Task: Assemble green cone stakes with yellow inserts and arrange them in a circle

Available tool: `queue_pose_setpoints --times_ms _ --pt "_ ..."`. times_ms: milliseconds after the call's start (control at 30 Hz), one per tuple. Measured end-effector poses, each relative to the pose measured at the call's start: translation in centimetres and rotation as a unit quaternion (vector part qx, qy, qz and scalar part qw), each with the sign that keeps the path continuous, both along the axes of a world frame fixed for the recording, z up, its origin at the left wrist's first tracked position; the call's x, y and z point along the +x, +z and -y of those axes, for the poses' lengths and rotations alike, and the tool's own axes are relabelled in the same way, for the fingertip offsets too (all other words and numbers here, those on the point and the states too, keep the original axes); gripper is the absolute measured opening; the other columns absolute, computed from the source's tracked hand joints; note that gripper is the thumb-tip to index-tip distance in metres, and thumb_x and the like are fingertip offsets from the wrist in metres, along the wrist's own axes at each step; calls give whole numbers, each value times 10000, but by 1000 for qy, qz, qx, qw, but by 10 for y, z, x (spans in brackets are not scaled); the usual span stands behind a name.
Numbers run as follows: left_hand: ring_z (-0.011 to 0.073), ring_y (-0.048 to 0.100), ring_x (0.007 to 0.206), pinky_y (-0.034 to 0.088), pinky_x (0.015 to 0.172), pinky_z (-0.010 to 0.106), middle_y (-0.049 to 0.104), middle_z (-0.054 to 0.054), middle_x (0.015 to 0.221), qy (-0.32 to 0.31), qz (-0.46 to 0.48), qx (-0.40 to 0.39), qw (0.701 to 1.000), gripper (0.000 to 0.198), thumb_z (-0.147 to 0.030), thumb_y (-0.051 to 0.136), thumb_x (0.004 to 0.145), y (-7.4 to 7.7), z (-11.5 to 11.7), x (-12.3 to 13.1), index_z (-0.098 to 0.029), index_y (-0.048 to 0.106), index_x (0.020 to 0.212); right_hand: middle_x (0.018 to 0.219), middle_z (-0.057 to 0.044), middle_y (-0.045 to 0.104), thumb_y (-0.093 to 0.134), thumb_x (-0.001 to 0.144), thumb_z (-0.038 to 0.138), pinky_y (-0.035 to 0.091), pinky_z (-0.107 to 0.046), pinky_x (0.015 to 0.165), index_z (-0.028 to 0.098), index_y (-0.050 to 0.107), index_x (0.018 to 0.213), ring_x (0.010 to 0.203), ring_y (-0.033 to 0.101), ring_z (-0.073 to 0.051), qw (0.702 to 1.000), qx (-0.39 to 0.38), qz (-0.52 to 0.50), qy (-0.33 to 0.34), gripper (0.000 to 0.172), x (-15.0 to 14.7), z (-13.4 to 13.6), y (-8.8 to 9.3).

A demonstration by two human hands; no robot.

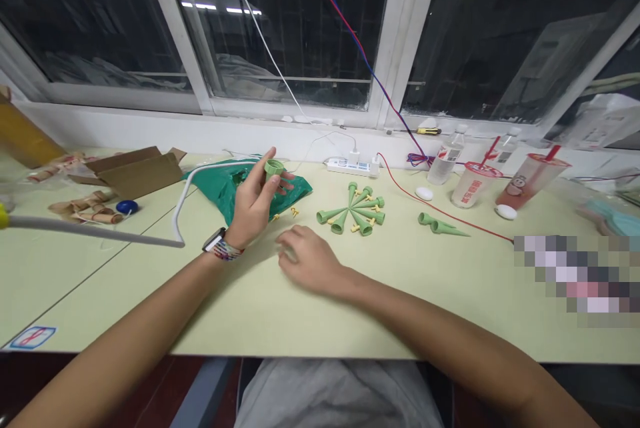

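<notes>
A pale cream tabletop (150, 308) runs beneath dark windows (290, 28). The left hand (253, 208) pinches a small green ribbed plastic ring (274, 168) between thumb and fingertips, above a crumpled green plastic bag (220, 191). The right hand (313, 260) rests palm-down on the tabletop, fingers loosely spread, holding nothing.

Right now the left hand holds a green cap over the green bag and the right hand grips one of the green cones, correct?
Not quite. The head view shows the right hand lying on the table, gripping no cone; the green cones lie apart from it. The left hand does hold the green cap over the green bag.
</notes>
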State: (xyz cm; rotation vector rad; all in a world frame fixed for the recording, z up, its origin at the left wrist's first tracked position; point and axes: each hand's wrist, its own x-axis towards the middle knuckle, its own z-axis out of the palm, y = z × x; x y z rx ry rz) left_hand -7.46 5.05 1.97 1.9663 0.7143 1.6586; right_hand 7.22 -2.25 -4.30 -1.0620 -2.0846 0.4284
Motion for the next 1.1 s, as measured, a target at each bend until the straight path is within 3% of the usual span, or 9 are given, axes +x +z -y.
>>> queue_pose_setpoints --times_ms 133,400,567,800,933,1100 --pt "210 733 821 597 702 333 736 95 1052 11 5 8 1000 615 -541 566 1010 9 -3 -7 -221 489 1529 1304 -150 584 558 953 238 479 -474 1055 173 631 1284 1187 520 -298 985 113 118 49 345 -31 -6 -6" --pt "212 726 759 585 631 325 742 80 972 14 14 2 1000 573 -537 573 1001 14 0 -8 -236 532 1486 1445 -147 419 555 989 319 401 -553 1132 247 660 1291 1318 410 -345 977 131 143 86 328 -45 -17 -5" --pt "203 714 744 587 658 322 745 66 944 5 22 -29 999 494 -465 602 990 12 1 -7 -216 600 1416 1319 -154 503 536 983 247 420 -484 1126 184 675 1208 1238 453 -297 978 142 126 81 271 -42 -16 -7" --pt "189 688 724 576 715 316 743 79 876 -65 29 -164 984 404 -421 628 967 7 9 1 -135 732 1232 1189 -153 546 543 978 255 390 -495 1141 197 700 1195 1291 407 -329 975 158 139 65 275 -44 -17 -11" --pt "168 647 674 552 651 293 712 77 836 -97 38 -213 971 398 -430 661 939 5 13 5 -119 755 1169 1156 -147 577 559 956 225 428 -473 1092 182 698 1151 1227 450 -317 974 158 152 53 243 -42 -17 -12" --pt "127 535 589 477 542 258 616 41 738 -161 91 -284 941 350 -381 668 906 5 14 6 -116 776 1106 1053 -114 662 529 969 176 458 -414 1023 179 678 1017 1140 510 -274 973 154 146 85 157 -30 -10 -10"
